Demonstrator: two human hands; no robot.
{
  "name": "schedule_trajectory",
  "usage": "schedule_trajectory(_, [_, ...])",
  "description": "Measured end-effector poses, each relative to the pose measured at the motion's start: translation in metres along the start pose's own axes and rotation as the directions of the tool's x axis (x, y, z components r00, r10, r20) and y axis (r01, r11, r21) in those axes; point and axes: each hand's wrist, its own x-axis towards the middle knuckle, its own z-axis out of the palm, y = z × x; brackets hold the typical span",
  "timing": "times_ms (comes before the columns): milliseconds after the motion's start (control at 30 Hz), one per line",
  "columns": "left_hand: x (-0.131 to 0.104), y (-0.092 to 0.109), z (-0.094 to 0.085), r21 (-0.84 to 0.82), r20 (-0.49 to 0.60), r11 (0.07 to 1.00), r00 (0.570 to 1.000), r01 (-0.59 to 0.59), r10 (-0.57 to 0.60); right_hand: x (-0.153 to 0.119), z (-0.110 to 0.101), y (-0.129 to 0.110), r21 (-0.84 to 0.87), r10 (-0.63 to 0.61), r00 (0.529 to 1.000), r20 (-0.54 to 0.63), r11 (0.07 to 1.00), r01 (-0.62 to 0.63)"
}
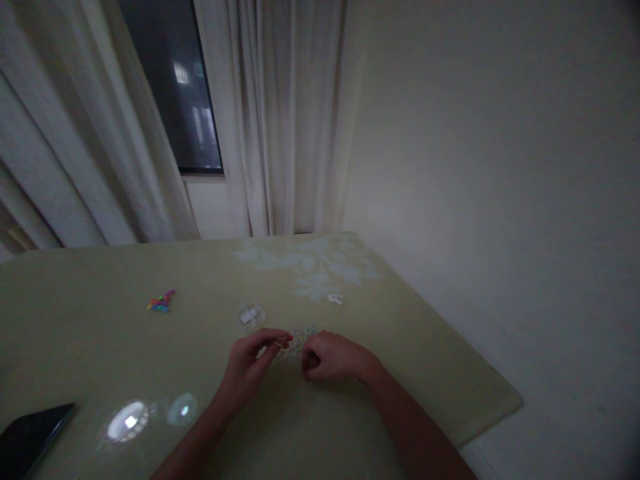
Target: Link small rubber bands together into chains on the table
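Note:
My left hand (253, 358) is closed in a pinch, with a small yellowish loop (283, 344) between thumb and fingers. Facing it, my right hand (330, 356) is curled with its knuckles up; its fingertips are turned away, so anything in them is hidden. Between the two hands lies a small pile of pale, ring-like pieces (299, 341) on the table, partly covered by the fingers. Just beyond my left hand sits a small clear plastic box (250, 315) with a white patch on it.
The pale green table (200, 273) bears a heap of small multicoloured pieces (161, 303) at left and some small white pieces (335, 299) behind my right hand. A dark flat device (33, 437) lies at the near left. A wall (500, 200) borders the table's right side.

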Motion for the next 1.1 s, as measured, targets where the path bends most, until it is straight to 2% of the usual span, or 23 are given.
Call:
schedule_trajectory(100, [0.0,0.0,0.0,-0.017,0.005,1.0,1.0,0.025,-0.025,-0.001,0.003,-0.005,-0.075,0.005,1.0,-0.027,0.997,-0.007])
schedule_trajectory(200, [0.0,0.002,0.0,0.017,0.002,0.998,0.998,0.057,-0.057,0.001,0.003,-0.004,-0.066,-0.046,0.998,-0.054,0.997,0.042])
schedule_trajectory(267, [0.001,0.004,-0.002,0.069,-0.003,0.995,0.997,0.073,-0.073,0.003,0.0,-0.002,0.014,-0.106,0.987,-0.117,0.994,0.109])
schedule_trajectory(333, [0.002,0.005,-0.003,0.128,-0.004,0.988,0.996,0.086,-0.086,0.006,-0.003,0.001,0.124,-0.151,0.96,-0.235,0.975,0.184])
schedule_trajectory(400, [0.002,0.006,-0.003,0.138,0.01,0.986,0.995,0.094,-0.097,0.008,-0.004,0.002,0.224,-0.154,0.924,-0.35,0.944,0.242])
schedule_trajectory(467, [0.002,0.006,-0.002,0.078,0.031,0.992,0.994,0.104,-0.106,0.01,-0.003,0.002,0.317,-0.117,0.905,-0.409,0.912,0.261])
schedule_trajectory(600, [0.002,0.004,0.003,-0.005,0.031,0.997,0.996,0.082,-0.082,0.012,0.001,-0.001,0.475,-0.037,0.916,-0.4,0.846,0.242])
schedule_trajectory(733, [0.001,0.004,0.006,-0.009,0.029,0.998,0.998,0.058,-0.058,0.011,0.004,-0.007,0.563,-0.033,0.931,-0.364,0.789,0.248])
schedule_trajectory(800, [0.001,0.004,0.007,-0.014,0.035,0.999,0.998,0.05,-0.05,0.011,0.005,-0.009,0.574,-0.039,0.935,-0.352,0.78,0.248])
schedule_trajectory(933, [0.002,0.007,0.006,-0.028,0.117,0.999,0.993,0.021,-0.018,0.012,0.007,-0.008,0.572,-0.027,0.934,-0.357,0.784,0.241])
schedule_trajectory(1100, [0.005,0.008,0.004,-0.004,0.104,0.991,0.985,-0.137,0.137,0.016,0.01,-0.003,0.559,-0.018,0.918,-0.395,0.788,0.256])
